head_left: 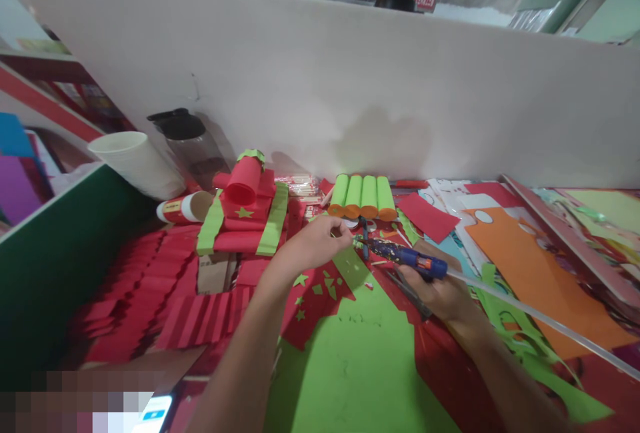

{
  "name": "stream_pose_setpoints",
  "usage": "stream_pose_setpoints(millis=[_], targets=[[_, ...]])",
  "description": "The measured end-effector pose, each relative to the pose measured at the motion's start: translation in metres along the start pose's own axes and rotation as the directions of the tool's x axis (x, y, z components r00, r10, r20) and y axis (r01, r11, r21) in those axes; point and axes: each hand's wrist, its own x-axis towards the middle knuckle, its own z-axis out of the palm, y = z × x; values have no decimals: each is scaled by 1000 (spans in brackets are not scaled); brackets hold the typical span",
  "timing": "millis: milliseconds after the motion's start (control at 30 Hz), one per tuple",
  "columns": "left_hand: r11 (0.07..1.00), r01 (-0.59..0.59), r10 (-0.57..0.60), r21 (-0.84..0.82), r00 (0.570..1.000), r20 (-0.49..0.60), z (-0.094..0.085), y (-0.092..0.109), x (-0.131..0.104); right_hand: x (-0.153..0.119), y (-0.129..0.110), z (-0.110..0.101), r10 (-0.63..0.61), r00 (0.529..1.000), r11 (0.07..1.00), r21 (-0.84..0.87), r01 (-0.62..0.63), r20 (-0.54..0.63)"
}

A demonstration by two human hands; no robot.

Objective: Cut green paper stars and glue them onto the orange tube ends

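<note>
My right hand [437, 286] grips a dark blue glue gun [407, 255]; a long clear glue stick [530, 312] sticks out of its back end. The gun's nozzle points left, close to the fingertips of my left hand [325, 240]. Those fingers are pinched together, and what they hold is too small to make out. Beneath both hands lies a large green paper sheet [360, 360] over red paper. Small green paper stars [301, 315] and scraps are scattered to the left of it.
A red and green paper tank [245, 206] stands at left, near folded red paper strips [150, 286]. Green paper rolls [363, 194] sit by the white partition [300, 73]. Behind the tank are a white cup [137, 163] and a pitcher [193, 143]. Orange paper [540, 273] lies right; a phone [156, 413] shows lower left.
</note>
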Motion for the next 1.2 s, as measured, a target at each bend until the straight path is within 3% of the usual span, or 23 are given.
stream_pose_setpoints(millis=[600, 1200], targets=[[1000, -6, 6, 11, 1000, 20, 1, -4, 1, 2, -9, -1, -31, 998, 999, -27, 29, -49], [1000, 10, -10, 24, 1000, 16, 0, -2, 0, 1, -4, -2, 52, 998, 999, -10, -52, -20]])
